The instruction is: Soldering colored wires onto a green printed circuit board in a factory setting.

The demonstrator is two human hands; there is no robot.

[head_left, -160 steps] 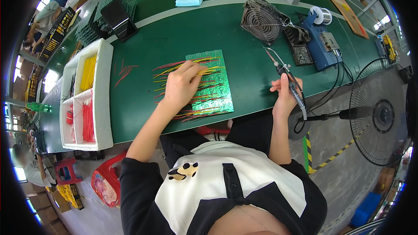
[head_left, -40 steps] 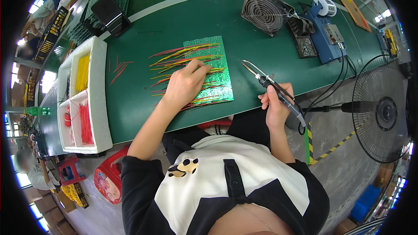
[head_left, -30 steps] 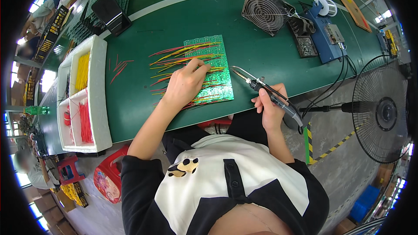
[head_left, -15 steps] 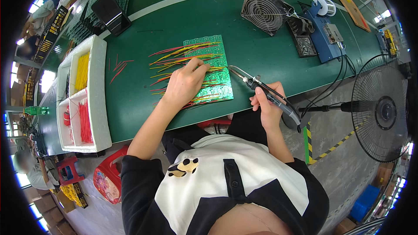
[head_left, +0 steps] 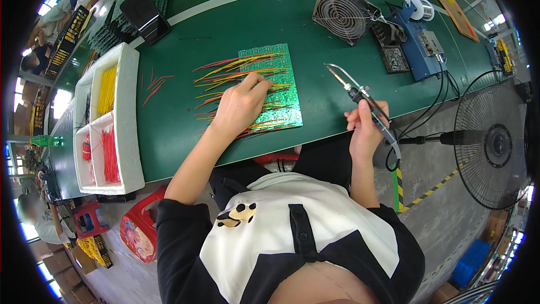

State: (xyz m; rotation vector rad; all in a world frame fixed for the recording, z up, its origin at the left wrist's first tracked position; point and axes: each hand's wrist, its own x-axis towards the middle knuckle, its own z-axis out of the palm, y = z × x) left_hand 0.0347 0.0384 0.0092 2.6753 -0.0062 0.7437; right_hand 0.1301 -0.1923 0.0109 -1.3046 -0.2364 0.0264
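Left hand point(head_left: 243, 103), grip pinching a wire point(head_left: 280, 86) over the green board point(head_left: 293, 108); right hand point(head_left: 366, 130), grip wrapped round a soldering iron point(head_left: 356, 94), held clear.

Even, fairly bright light covers the smooth green worktop point(head_left: 185, 129); shadows are faint and soft-edged. White rectangular windows point(head_left: 48, 7) beyond its far left corner are blown out. Toward the near edge, the thin green circuit board point(head_left: 289, 114) catches a bright sheen. The centre is reasonably sharp, the surroundings softer. Fisheye distortion bows the worktop's edges, and black fills the frame's corners.
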